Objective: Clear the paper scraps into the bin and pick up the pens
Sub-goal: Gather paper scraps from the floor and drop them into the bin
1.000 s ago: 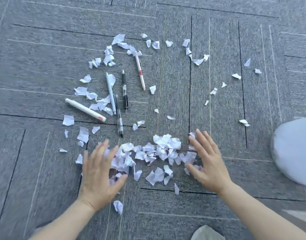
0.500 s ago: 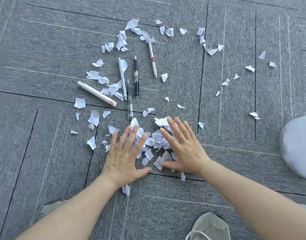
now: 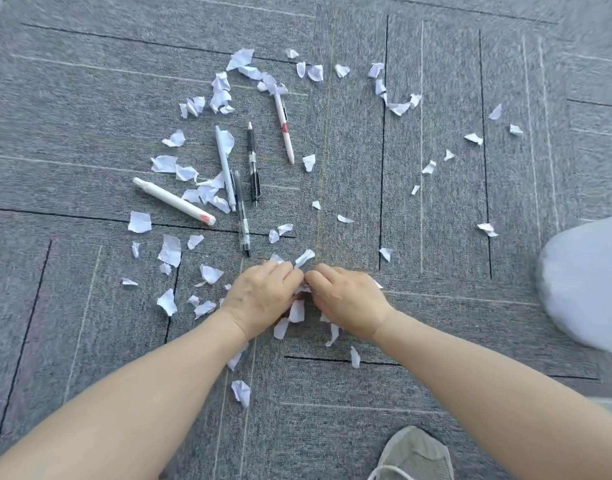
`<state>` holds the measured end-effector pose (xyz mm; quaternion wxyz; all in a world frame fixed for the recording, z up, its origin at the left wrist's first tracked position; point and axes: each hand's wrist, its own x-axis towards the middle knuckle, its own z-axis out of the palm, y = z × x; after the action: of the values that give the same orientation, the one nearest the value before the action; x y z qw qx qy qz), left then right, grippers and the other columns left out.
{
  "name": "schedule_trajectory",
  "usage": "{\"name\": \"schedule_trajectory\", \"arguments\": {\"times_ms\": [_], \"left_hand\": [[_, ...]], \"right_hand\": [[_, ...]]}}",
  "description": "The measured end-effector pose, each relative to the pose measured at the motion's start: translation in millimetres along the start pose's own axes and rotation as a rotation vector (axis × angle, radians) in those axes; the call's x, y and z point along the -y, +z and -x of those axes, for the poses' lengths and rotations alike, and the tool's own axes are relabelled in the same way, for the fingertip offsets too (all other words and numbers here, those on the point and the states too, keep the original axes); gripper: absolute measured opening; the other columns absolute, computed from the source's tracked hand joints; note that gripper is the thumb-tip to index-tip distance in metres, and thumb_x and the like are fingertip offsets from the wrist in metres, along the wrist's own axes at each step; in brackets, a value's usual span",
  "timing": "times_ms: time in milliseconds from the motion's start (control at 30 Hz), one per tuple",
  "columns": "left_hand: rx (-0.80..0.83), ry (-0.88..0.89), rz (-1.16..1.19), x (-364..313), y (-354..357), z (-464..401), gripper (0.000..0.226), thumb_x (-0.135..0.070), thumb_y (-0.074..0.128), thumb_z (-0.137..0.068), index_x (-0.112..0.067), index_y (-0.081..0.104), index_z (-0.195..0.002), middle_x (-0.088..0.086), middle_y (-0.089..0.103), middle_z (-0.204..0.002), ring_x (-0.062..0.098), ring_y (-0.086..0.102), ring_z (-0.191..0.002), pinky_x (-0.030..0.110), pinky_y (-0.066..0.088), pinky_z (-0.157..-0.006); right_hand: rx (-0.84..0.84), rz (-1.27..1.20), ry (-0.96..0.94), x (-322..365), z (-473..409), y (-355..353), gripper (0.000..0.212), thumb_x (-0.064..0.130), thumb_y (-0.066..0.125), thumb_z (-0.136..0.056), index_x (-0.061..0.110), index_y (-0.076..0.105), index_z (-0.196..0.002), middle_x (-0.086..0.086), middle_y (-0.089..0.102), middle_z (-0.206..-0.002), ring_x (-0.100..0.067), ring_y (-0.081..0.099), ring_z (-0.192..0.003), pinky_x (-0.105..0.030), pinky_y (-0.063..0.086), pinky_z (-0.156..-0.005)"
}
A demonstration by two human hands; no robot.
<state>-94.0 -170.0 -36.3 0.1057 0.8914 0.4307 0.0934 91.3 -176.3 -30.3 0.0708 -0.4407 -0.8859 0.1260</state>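
My left hand [image 3: 263,296] and my right hand [image 3: 346,297] are cupped together on the grey carpet, closed over a heap of white paper scraps [image 3: 296,310]; bits poke out above and below the fingers. More loose scraps [image 3: 170,250] lie scattered to the left and further out. Several pens lie beyond my hands: a thick white marker [image 3: 174,201], a pale blue pen [image 3: 225,168], a clear pen with a black tip [image 3: 241,213], a black pen [image 3: 253,163] and a white pen with red print [image 3: 284,128].
A white rounded object [image 3: 588,282], perhaps a bag or bin, sits at the right edge. My shoe [image 3: 415,455] shows at the bottom. Small scraps [image 3: 398,107] dot the carpet [image 3: 436,386] at the top and right.
My hands have swept inward from wide apart until they meet, gathering the spread scraps into one heap that they now cover. The fingers curled from flat to closed.
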Motion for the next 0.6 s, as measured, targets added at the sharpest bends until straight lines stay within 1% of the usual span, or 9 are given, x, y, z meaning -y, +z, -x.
{"name": "schedule_trajectory", "arguments": {"times_ms": [33, 100, 133, 200, 267, 333, 467, 533, 600], "left_hand": [[0.021, 0.0, 0.044, 0.2, -1.7, -4.9, 0.009, -0.021, 0.05, -0.086, -0.014, 0.045, -0.083, 0.004, 0.052, -0.067, 0.024, 0.054, -0.055, 0.035, 0.047, -0.043], [0.046, -0.042, 0.163, -3.4, -9.7, -17.5, 0.013, -0.028, 0.045, -0.086, -0.015, 0.043, -0.084, 0.002, 0.052, -0.065, 0.022, 0.055, -0.048, 0.031, 0.046, -0.036], [0.028, -0.068, 0.217, -8.1, -15.3, -26.1, 0.017, -0.031, 0.043, -0.087, -0.014, 0.046, -0.084, 0.001, 0.052, -0.064, 0.02, 0.054, -0.046, 0.029, 0.045, -0.035], [-0.052, -0.118, 0.34, -22.7, -29.1, -49.6, 0.028, -0.036, 0.042, -0.089, -0.011, 0.053, -0.08, -0.002, 0.051, -0.063, 0.015, 0.05, -0.047, 0.026, 0.045, -0.038], [-0.139, -0.141, 0.474, -45.7, -48.7, -81.9, 0.033, -0.039, 0.042, -0.089, -0.011, 0.054, -0.077, -0.004, 0.05, -0.062, 0.012, 0.046, -0.05, 0.02, 0.038, -0.045], [-0.201, -0.114, 0.604, -76.7, -71.2, -122.9, 0.032, -0.04, 0.044, -0.088, -0.013, 0.051, -0.074, -0.005, 0.048, -0.06, 0.011, 0.044, -0.052, 0.02, 0.034, -0.048], [-0.317, -0.047, 0.87, -159.6, -122.4, -214.8, 0.023, -0.03, 0.055, -0.086, -0.015, 0.048, -0.071, -0.011, 0.039, -0.051, 0.004, 0.038, -0.05, 0.016, 0.028, -0.047], [-0.332, 0.019, 0.971, -207.5, -142.2, -255.3, 0.022, -0.026, 0.057, -0.086, -0.013, 0.049, -0.07, -0.01, 0.037, -0.049, 0.006, 0.035, -0.048, 0.019, 0.027, -0.047], [-0.289, 0.087, 1.05, -255.8, -153.5, -288.2, 0.024, -0.024, 0.057, -0.087, -0.011, 0.048, -0.069, -0.007, 0.036, -0.048, 0.013, 0.033, -0.048, 0.026, 0.028, -0.047]], "right_hand": [[0.003, -0.036, 0.058, 3.2, 1.2, -1.9, 0.013, 0.013, 0.046, -0.086, 0.009, 0.058, -0.084, -0.003, 0.055, -0.069, -0.024, 0.053, -0.044, -0.026, 0.029, -0.033], [0.001, -0.207, 0.244, 7.2, 4.4, -13.5, 0.011, 0.009, 0.05, -0.09, 0.007, 0.059, -0.096, -0.003, 0.06, -0.074, -0.023, 0.055, -0.047, -0.027, 0.034, -0.039], [-0.006, -0.315, 0.365, 6.3, 6.4, -23.7, 0.012, 0.011, 0.052, -0.094, 0.009, 0.058, -0.103, 0.0, 0.061, -0.076, -0.017, 0.054, -0.051, -0.028, 0.037, -0.043], [-0.12, -0.526, 0.557, -0.9, 12.6, -49.3, 0.01, 0.016, 0.053, -0.097, 0.013, 0.058, -0.106, 0.01, 0.054, -0.068, -0.003, 0.044, -0.048, -0.021, 0.031, -0.047], [-0.355, -0.613, 0.652, -11.4, 16.4, -87.0, 0.005, 0.016, 0.056, -0.097, 0.013, 0.059, -0.099, 0.008, 0.054, -0.061, -0.005, 0.043, -0.046, -0.015, 0.027, -0.047], [-0.618, -0.623, 0.737, -28.7, 20.6, -133.2, 0.006, 0.012, 0.057, -0.096, 0.013, 0.059, -0.091, 0.001, 0.057, -0.06, -0.007, 0.043, -0.048, -0.017, 0.031, -0.047], [-1.112, -0.587, 0.894, -71.0, 44.0, -229.6, 0.014, 0.014, 0.059, -0.095, 0.02, 0.059, -0.083, 0.012, 0.054, -0.062, -0.005, 0.046, -0.056, -0.021, 0.041, -0.056], [-1.386, -0.57, 0.96, -92.4, 66.7, -267.4, 0.013, 0.017, 0.06, -0.093, 0.024, 0.058, -0.081, 0.012, 0.057, -0.064, -0.009, 0.05, -0.059, -0.031, 0.045, -0.058], [-1.649, -0.592, 1.041, -111.2, 92.7, -295.1, 0.013, 0.018, 0.06, -0.09, 0.024, 0.058, -0.079, 0.014, 0.057, -0.06, -0.011, 0.051, -0.056, -0.032, 0.043, -0.057]]}}
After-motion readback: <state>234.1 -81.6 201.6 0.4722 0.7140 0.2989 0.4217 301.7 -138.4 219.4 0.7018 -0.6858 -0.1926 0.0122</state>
